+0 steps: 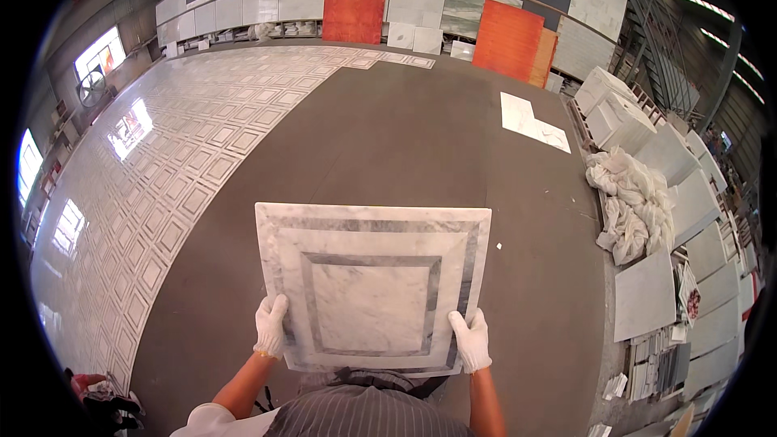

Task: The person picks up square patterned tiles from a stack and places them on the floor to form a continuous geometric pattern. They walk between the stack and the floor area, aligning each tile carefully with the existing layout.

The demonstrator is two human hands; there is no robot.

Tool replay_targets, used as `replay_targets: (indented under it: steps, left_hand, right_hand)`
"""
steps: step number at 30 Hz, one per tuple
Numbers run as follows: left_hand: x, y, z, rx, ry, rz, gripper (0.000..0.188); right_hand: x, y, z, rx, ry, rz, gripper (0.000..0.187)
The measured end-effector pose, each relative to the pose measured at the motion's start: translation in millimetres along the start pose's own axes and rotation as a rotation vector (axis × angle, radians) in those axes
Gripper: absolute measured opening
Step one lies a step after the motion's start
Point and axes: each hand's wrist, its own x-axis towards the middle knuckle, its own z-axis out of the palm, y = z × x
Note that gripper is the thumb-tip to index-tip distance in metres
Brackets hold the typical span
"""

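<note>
Both my hands wear white knit gloves and hold a large square marble tile point(372, 304) in front of my body. The tile is white with grey veins, inlaid with darker grey bands as nested squares. My left hand point(272, 325) grips its left edge near the lower corner, thumb on the face. On the opposite edge, my right hand point(472, 340) grips at about the same height, its thumb also on the face. The fingers behind the tile are hidden. The tile's lower edge is close to my striped apron point(368, 413).
Matching patterned tiles point(190, 186) cover the floor at left, beside dark grey flooring point(396, 137). White slabs point(530, 124) lie at far right. Orange boards point(508, 39) lean at the back. Along the right stand crumpled plastic sheeting point(635, 202), stone slabs point(645, 295) and stacked strips.
</note>
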Motion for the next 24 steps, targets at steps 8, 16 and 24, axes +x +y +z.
replay_targets:
  steps: [8,16,24]
  left_hand:
    - [218,0,231,0.119,-0.143,-0.004,0.028]
    - [364,26,461,0.375,-0.273,-0.01,0.034]
    - [514,10,651,0.342,-0.07,-0.002,0.036]
  right_hand:
    - [242,-29,-38,0.099,0.176,0.014,0.026]
    - [433,-28,-97,0.179,0.345,0.102,0.027]
    - [724,-98,-122,0.129,0.219,0.073,0.021]
